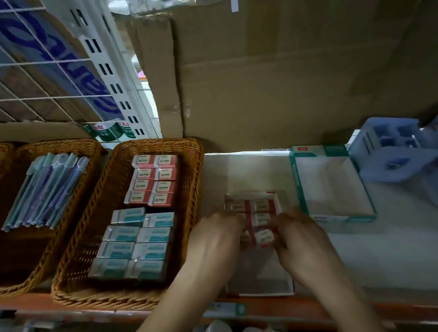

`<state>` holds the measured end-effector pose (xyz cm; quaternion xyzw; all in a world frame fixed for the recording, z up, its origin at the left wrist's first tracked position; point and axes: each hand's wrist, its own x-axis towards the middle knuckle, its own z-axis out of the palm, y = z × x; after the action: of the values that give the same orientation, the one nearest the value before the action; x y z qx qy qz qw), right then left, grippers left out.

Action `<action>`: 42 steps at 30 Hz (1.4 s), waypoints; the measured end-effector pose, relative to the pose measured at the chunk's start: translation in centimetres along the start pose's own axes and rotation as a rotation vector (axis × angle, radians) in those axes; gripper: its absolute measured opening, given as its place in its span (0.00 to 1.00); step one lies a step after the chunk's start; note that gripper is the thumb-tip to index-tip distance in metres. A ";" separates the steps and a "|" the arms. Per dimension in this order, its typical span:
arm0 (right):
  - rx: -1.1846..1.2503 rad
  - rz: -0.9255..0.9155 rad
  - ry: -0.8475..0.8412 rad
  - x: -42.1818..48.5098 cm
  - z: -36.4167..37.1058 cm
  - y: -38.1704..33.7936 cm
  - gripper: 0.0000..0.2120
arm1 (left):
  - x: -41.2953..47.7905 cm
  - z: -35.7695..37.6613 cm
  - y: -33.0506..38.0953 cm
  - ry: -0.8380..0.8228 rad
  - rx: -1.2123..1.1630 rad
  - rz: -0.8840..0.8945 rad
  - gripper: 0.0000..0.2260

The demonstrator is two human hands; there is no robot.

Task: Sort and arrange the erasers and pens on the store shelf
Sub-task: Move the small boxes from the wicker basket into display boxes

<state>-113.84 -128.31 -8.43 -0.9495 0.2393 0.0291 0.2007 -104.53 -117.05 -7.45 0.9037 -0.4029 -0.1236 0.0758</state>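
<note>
Your left hand point(215, 233) and right hand point(301, 239) meet low in the centre of the frame over an open white carton point(261, 285) on the shelf point(388, 255). Each grip is narrow, fingers curled in on the loose red erasers point(258, 215) from either side. These are small white blocks in red-edged sleeves, packed in rows at the carton's far end; motion blur hides their print.

Just left of the carton, a wicker basket point(100, 209) holds red-banded erasers point(153, 179) in two neat columns at its back. In front of them lie teal erasers point(134, 245), which are larger with white and teal wrappers, also two across.

A second basket point(58, 143) at the left edge holds pens point(44, 195), a slanted bundle of pale blue and lilac barrels with clear caps.

A teal-edged carton point(296, 187) sits right of your hands.
</note>
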 end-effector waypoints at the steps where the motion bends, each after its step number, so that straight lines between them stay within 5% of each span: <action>1: -0.001 0.000 0.014 0.0 0.3 0.0 0.14 | 0.0 0.2 0.3 0.005 0.009 0.002 0.09; 17: -0.090 0.036 0.092 0.2 1.2 -0.9 0.06 | 0.1 2.4 0.1 0.070 0.054 -0.027 0.14; 22: 0.003 -0.131 0.136 2.9 0.1 -3.9 0.11 | 0.3 -1.4 -2.2 0.295 -0.047 -0.005 0.09; 26: 0.065 -0.310 0.176 6.9 0.5 -7.8 0.09 | 2.0 -3.5 -7.5 0.419 -0.013 -0.152 0.11; 35: -0.109 -0.312 0.143 15.4 2.6 -14.7 0.10 | 6.0 -4.6 -15.7 0.266 0.131 -0.261 0.17; 42: -0.086 -0.259 0.154 16.3 2.4 -15.1 0.11 | 6.8 -4.9 -16.5 0.314 0.136 -0.277 0.14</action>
<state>-92.28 -122.46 -7.61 -0.9796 0.1282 -0.0598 0.1428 -87.00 -111.01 -7.81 0.9616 -0.2655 0.0369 0.0590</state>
